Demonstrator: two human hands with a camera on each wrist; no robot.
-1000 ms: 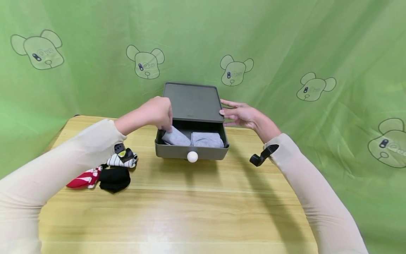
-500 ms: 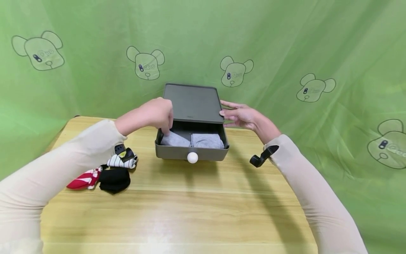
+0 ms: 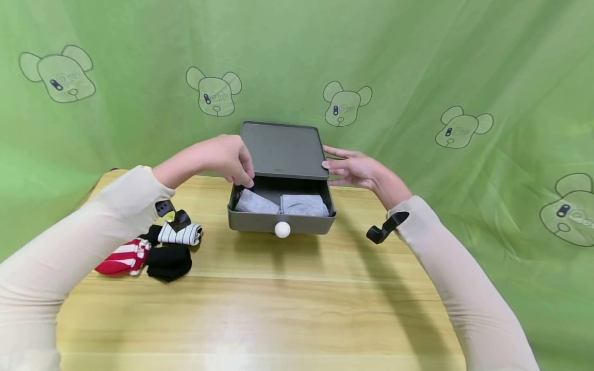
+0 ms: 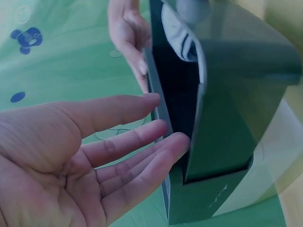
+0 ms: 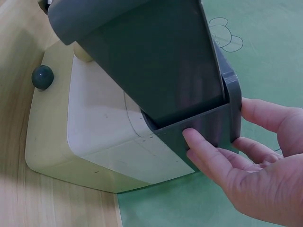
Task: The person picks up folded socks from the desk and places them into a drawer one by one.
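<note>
A dark grey drawer with a white knob is pulled out from the top of a drawer box. Inside it lie two folded light-grey cloths, a left one and a right one. Above the drawer's back left corner is my left hand, holding nothing. The left wrist view shows its fingers nearly straight beside the drawer's edge. My right hand rests its fingertips on the right side of the box's top; in the right wrist view its fingers press the dark side wall.
Left on the wooden table lie folded cloth bundles, sock-like: red-and-white striped, black and white with dark stripes. Under the dark drawer are white and cream tiers. A green curtain hangs behind.
My left hand pressed the left grey cloth down into the drawer, let go and rose up and slightly left. The cloth now lies lower. My right hand has stayed at the box's side.
</note>
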